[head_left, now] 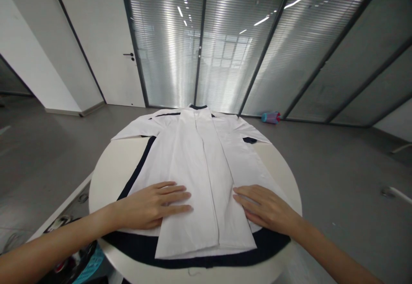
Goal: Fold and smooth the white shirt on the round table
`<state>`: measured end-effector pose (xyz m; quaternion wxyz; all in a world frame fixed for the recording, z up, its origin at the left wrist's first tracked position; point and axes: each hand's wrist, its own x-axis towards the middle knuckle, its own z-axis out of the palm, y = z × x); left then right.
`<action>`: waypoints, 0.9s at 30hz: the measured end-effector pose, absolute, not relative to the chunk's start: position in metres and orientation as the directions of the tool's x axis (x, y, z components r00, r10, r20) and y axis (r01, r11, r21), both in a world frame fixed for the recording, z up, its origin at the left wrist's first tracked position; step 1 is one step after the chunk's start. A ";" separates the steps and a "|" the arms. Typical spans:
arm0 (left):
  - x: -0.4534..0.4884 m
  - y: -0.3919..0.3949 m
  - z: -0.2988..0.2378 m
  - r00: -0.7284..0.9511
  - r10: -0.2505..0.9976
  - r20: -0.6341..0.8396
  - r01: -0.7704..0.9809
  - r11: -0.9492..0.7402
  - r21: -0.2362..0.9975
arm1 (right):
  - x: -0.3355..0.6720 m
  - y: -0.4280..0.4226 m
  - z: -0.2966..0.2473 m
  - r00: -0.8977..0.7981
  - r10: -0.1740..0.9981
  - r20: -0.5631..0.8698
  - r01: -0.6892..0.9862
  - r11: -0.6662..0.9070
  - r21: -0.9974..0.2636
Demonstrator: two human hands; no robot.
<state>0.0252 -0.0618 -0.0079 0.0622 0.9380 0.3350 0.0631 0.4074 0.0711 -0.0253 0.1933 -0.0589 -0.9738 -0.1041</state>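
your left hand (153, 205) lies flat, fingers together and stretched out, palm down on the white cloth garment with black trim (199, 163), low and left of centre in the frame. your right hand (265, 209) mirrors it low and right of centre, also open and flat, gripping nothing. between them runs the folded middle panel of the garment, down to its hem near the bottom edge of the frame.

the garment is spread lengthwise over the round white table (106, 172), collar at the far side towards the middle of the frame, black hem band at the near rim. its sleeves fan out left and right at the far end.

watch that near edge: the black band appears to hang past the table rim, so a push towards you could drag the cloth off. pressing unevenly, one palm harder than the other, would likely skew the middle fold and rumple the layers beneath.

right of centre, on the grey floor by the glass wall, lies a small pink and blue bottle (270, 117), well apart. at the lower left corner there is dark clutter under the table, too cut off to tell.
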 end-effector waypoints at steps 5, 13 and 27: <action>0.026 -0.059 -0.013 0.764 0.643 0.052 0.636 -0.764 0.110 | 0.394 0.081 -0.012 -0.962 0.050 0.269 0.106 0.974 0.198; 0.022 -0.056 -0.020 0.762 0.647 0.040 0.632 -0.755 0.176 | 0.388 0.089 -0.008 -0.971 0.042 0.234 0.093 0.973 0.211; 0.004 0.025 0.001 0.076 0.980 -0.184 0.413 0.137 0.900 | 0.344 0.143 -0.016 -0.633 0.763 0.130 0.454 0.501 -0.737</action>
